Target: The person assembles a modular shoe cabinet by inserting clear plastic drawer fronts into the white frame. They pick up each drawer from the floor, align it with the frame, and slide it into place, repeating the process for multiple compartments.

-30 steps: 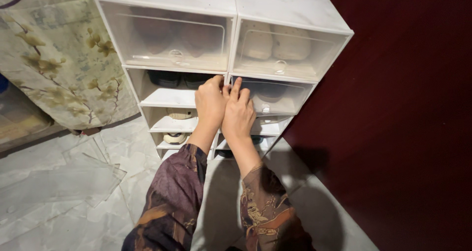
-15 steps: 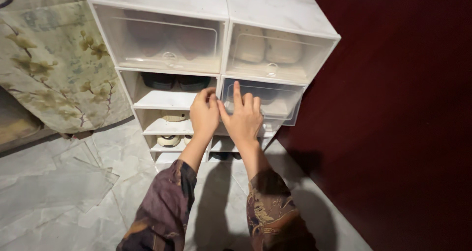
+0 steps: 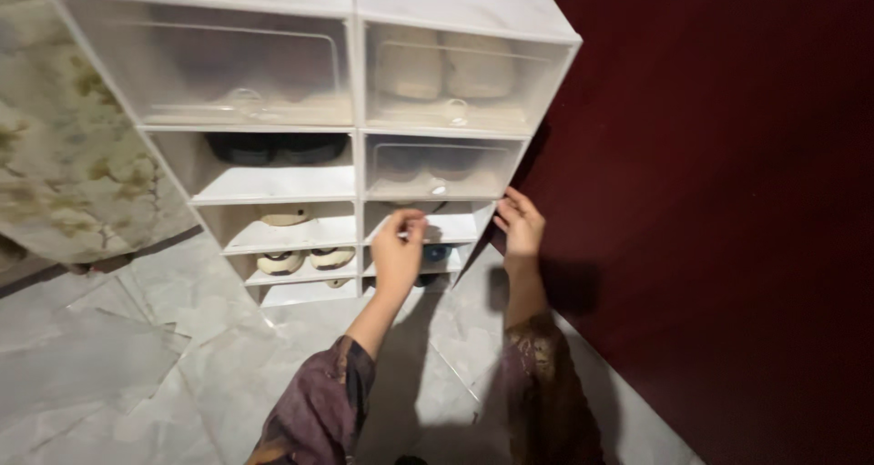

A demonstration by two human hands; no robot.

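Clear drawer front (image 3: 437,169), shut (shoes inside), second row

One head camera looks steeply down from above and close, facing a shoe rack (image 3: 355,137) at twelve o'clock, a dark red wall (image 3: 728,201) at three.

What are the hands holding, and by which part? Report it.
Both hands hold the clear front door of one shoe box: left hand pinches its bottom edge, right hand touches its lower right corner.

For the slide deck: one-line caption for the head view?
Left hand and right hand at the lower edge of a clear door on a white stacked shoe cabinet.
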